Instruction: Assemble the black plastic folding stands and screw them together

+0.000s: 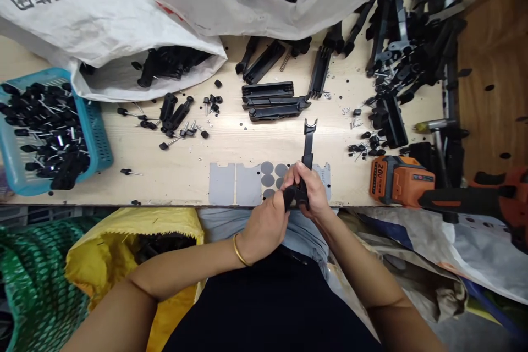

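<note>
Both my hands meet at the table's front edge around a black plastic part (307, 151) with a long arm and a forked tip that points away from me. My right hand (314, 190) is closed around its lower body. My left hand (268, 223), with a gold bangle at the wrist, is wrapped around a black knob-like piece (289, 196) at the part's near end. Whether that piece is joined to the part I cannot tell. Grey flat pads (248, 184) and several grey discs (268, 180) lie on the table under and beside my hands.
Black housings (272, 102) lie mid-table. A blue basket (103, 143) of black-headed screws stands left; white sacks (124, 27) of black parts lie behind. On the right are a black parts heap (391, 55), a hammer (437, 132) and an orange cordless tool (404, 179). A yellow sack (173, 220) hangs below.
</note>
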`<state>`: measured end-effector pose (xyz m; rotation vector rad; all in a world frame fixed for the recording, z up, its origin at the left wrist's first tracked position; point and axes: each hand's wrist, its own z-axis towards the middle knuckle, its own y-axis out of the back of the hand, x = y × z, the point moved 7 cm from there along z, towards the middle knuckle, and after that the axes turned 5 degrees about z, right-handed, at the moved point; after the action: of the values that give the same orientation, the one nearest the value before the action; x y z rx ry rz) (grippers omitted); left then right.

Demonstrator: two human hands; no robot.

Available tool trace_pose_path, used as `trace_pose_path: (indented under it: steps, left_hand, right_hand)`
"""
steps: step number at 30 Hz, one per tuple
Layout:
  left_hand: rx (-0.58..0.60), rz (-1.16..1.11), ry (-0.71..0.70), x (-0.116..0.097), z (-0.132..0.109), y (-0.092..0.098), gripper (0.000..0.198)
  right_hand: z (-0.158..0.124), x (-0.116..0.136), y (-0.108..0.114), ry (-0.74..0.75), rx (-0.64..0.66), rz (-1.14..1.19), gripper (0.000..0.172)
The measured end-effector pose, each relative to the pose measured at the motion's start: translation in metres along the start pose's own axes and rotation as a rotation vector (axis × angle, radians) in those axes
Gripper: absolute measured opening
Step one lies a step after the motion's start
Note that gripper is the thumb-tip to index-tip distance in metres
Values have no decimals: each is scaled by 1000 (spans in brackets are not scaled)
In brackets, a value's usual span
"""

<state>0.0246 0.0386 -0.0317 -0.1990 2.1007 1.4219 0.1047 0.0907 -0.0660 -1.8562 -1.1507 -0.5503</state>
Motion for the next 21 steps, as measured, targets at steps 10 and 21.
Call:
trace_pose_path:
  steps: [10, 21]
  left_hand:
    - [15, 108, 17, 8, 6, 7, 29]
    - [260, 229, -151, 15, 44, 17, 17]
  right_hand:
    - [3, 3, -3, 159, -79, 99, 44]
    - [2, -1, 36, 256, -309, -3, 40]
